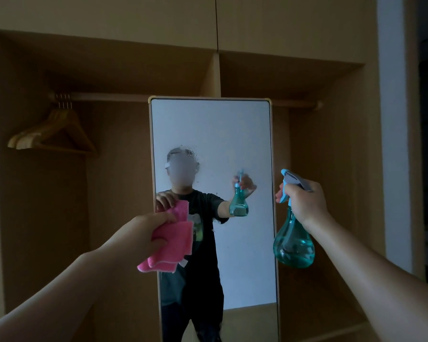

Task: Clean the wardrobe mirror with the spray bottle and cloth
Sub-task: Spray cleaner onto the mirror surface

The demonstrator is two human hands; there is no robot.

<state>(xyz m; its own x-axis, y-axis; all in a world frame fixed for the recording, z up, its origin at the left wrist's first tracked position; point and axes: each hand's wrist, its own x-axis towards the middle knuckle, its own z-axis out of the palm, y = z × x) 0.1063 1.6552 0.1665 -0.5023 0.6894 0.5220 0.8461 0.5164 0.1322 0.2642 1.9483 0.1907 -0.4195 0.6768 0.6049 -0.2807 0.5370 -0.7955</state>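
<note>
Mirror: a tall, narrow rectangle of glass in a thin pale frame with rounded brass-coloured corners, standing upright in front of the open wooden wardrobe. A mottled patch of fine droplets is seen on the glass at mid-height, left of centre.

Cloth: pink, soft and nappy, loosely folded, with its lower corners hanging free. It is pinched between the thumb and curled fingers of the left hand, whose arm is stretched forward, at the mirror's left edge. Contact with the glass cannot be determined.

Spray bottle: clear teal plastic with a bulbous base, narrow neck and pale blue trigger head. It is gripped at the neck by the right hand, fingers curled over the trigger, just right of the mirror frame and raised, nozzle pointing up and left.

Wooden hangers are noted on the rail, upper left.
</note>
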